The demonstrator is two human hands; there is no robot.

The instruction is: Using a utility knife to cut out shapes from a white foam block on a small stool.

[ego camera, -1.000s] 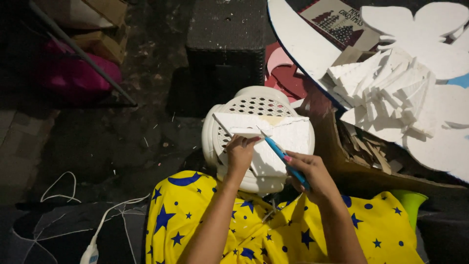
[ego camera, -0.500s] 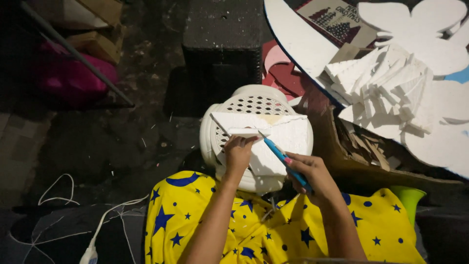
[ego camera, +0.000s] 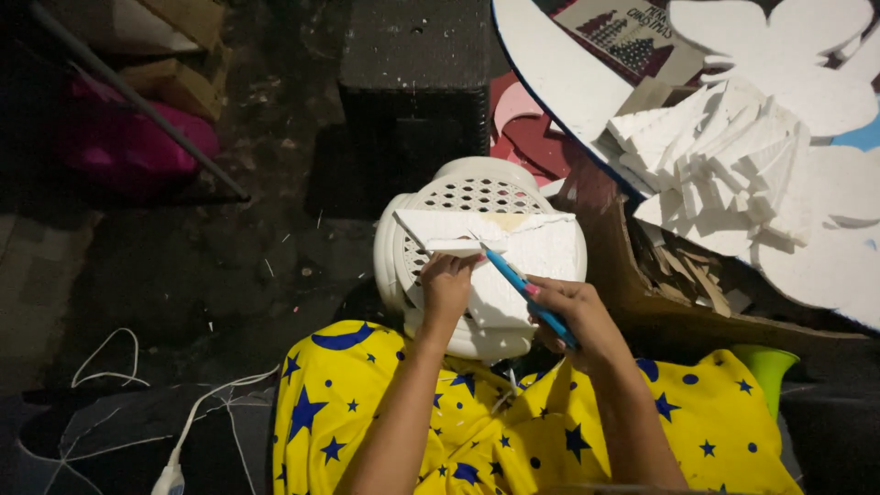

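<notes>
Your left hand (ego camera: 446, 286) pins the flat white foam sheet (ego camera: 513, 261) on the white plastic stool (ego camera: 477, 194), while your right hand's (ego camera: 573, 316) fingers grip the slim blue cutter (ego camera: 522, 291), angled up-left.

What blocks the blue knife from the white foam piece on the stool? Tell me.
Nothing visible. The right hand holds the blue knife with its tip at the foam piece, which the left hand pins on the white stool.

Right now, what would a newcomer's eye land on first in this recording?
At centre, the left hand presses a white foam sheet onto a white perforated plastic stool while the right hand holds a blue-handled cutter against it. A heap of white foam offcuts fills the upper right.
</notes>
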